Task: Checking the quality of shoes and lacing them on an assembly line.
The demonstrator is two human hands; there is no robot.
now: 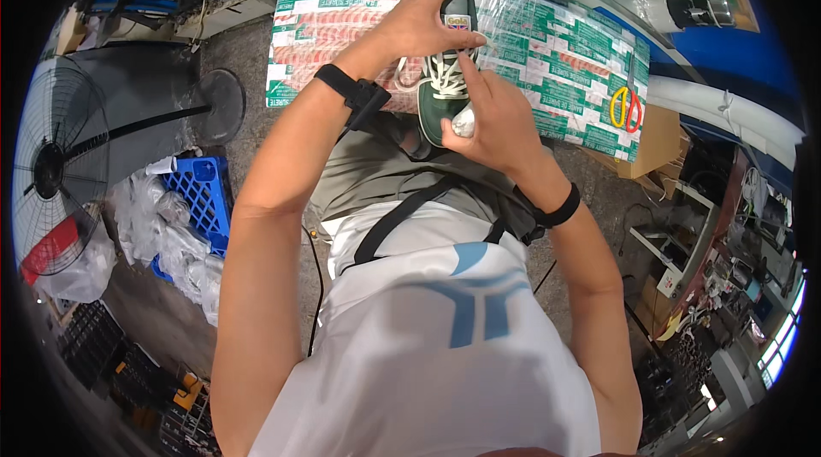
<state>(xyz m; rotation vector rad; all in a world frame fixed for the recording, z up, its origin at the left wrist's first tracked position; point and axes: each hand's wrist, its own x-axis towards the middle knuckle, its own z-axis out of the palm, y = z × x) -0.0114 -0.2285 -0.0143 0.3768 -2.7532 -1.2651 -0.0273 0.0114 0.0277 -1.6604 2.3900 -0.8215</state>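
Note:
A dark green sneaker (pixel 433 113) with white laces lies on the tabletop in front of me, its toe toward my body. My left hand (pixel 423 23) is wrapped round the tongue and ankle opening, fingers on the far side and thumb across the label on the tongue. At the right side of the laces is my right hand (pixel 496 115), its index finger pointing up along them. Between its thumb and palm sits a crumpled white wad (pixel 463 122), against the shoe's side; its material is hard to tell. The right hand's other fingers are mostly hidden.
The table (pixel 547 72) is covered in green and white printed tape. Scissors (pixel 627 106) with red and yellow handles lie at its right end. A cardboard box (pixel 654 142) stands below that end. On the left are a black fan (pixel 51 168) and a blue crate (pixel 198 200) with plastic bags.

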